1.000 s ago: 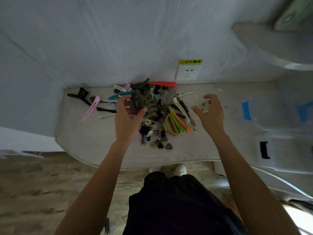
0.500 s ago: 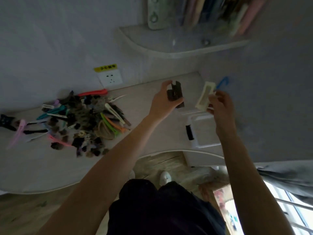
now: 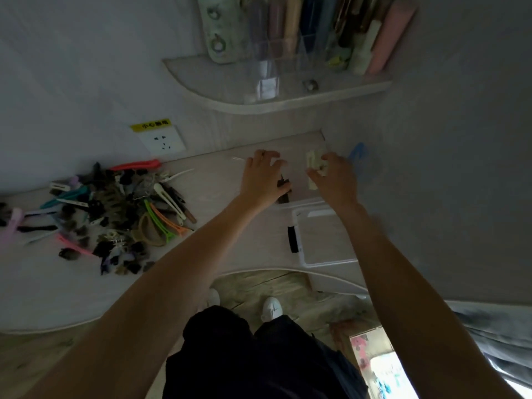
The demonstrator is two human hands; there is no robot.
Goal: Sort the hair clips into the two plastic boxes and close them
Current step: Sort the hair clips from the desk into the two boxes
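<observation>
A pile of many-coloured hair clips (image 3: 115, 208) lies on the left of the pale table (image 3: 218, 180). Two clear plastic boxes stand at the right end. The near box (image 3: 325, 254) has a black latch, and the far box (image 3: 299, 194) has a blue latch (image 3: 357, 152). My left hand (image 3: 263, 180) hovers over the far box with its fingers spread. A dark claw clip (image 3: 283, 191) sits just below its palm, inside the box area. My right hand (image 3: 336, 182) holds a cream claw clip (image 3: 313, 164) over the same box.
A wall socket (image 3: 162, 139) with a yellow label is on the back wall. A curved shelf (image 3: 259, 105) with a clear organiser of tall items hangs above the boxes. A grey wall closes the right side. The table's curved front edge runs near my legs.
The view swung right from the pile to the boxes. Both hands carried a clip each to the far box. My left hand's fingers have spread and the dark clip now sits below it.
</observation>
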